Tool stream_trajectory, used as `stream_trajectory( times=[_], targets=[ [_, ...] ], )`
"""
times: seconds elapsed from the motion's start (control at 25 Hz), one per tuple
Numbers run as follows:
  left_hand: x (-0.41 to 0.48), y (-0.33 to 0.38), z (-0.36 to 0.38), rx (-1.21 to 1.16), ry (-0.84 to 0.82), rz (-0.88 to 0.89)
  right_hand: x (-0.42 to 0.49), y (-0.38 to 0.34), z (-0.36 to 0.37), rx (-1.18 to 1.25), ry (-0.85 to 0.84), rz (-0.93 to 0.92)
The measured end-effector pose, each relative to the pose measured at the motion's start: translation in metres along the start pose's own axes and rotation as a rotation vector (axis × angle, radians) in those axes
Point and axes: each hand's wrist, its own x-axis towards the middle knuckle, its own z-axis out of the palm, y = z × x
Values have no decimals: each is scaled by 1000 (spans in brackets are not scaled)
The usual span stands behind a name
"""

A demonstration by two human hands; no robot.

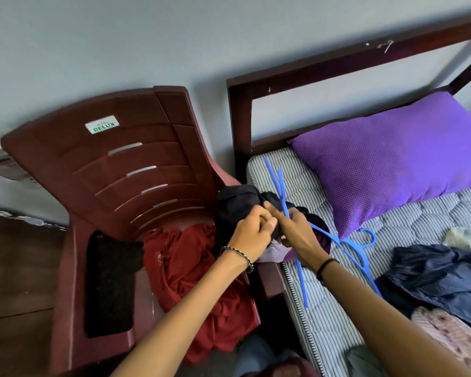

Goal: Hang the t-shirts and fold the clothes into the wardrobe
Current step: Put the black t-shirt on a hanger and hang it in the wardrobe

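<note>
Obs., head view.

- Left grip [252, 232]: fingers curled, pinched on a bunched dark garment [235, 205]. The garment is held up just beyond both grips, over the chair arm and the mattress edge.
- Right grip [297, 232]: closed round the blue hangers [282, 197], forefinger stretched forward onto the dark garment. The two grips are touching or very nearly so.
- Hanger arms project beyond the right grip and back past the wrist. One hook is seen just to the right of it, on the striped mattress [310, 308].
- A red garment [191, 265] is heaped below and left of the left grip on the maroon chair [120, 164]. A lilac cloth [272, 253] is directly beneath both grips.
- A navy striped garment [433, 270] is well to the right of the right grip. A purple pillow [392, 159] is beyond it.

Step judged: a hanger is being fed into the dark garment. Nothing has been hung yet.

Risks (judgement):
- Several hangers are held at once, so a spare could be dragged in or dropped while one is worked loose.
- The cloth is bunched, so a hanger arm may be pushed into a sleeve or fold instead of the neck.
- The lilac cloth could be snagged by the trailing hanger arm.

Not resolved:
- No wardrobe is in view.
- The hanger count cannot be told, as the arms overlap.
- The garment type cannot be told.
- The left fingertips are buried in the cloth.
- The bottom edge is blurred and cut off.
</note>
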Motion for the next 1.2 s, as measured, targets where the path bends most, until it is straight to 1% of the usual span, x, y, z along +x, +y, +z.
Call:
stream_trajectory(
  times=[0.08, 0.16, 0.24, 0.36, 0.4, 0.48, 0.52, 0.6, 0.68, 0.76, 0.84, 0.96, 1.08, 1.2],
  targets=[
    [-10, 5, -1, -70, -32, 28, -3, -6, 2, 126, 39, -24],
    [-21, 8, -4, -132, 25, 13, -9, -17, -1, 171, 69, -69],
    [-25, 10, -6, -152, 104, -70, -14, -30, -6, 146, 72, -114],
    [-27, 13, -14, -25, 147, -208, -27, -57, -14, 72, 41, -133],
    [-25, 13, -17, 51, 135, -213, -31, -65, -15, 72, 26, -135],
    [-26, 16, -23, 230, 50, -167, -44, -81, -21, 120, 16, -147],
    [-27, 17, -25, 275, -25, -151, -50, -90, -23, 156, 11, -156],
    [-36, 25, -23, 231, -173, -119, -59, -103, -29, 238, 10, -171],
    [-46, 31, -10, 206, -221, -93, -64, -112, -38, 291, 29, -195],
    [-57, 36, 9, 295, -161, -97, -63, -117, -49, 306, 63, -228],
    [-58, 40, 25, 351, -30, -93, -63, -122, -62, 330, 82, -238],
    [-54, 50, 28, 197, 155, -59, -63, -127, -87, 341, 81, -235],
    [-55, 73, 10, 52, 326, 6, -61, -125, -110, 234, 0, -236],
    [-54, 110, -12, -84, 415, 47, -59, -120, -127, 86, -98, -207]
  ],
)
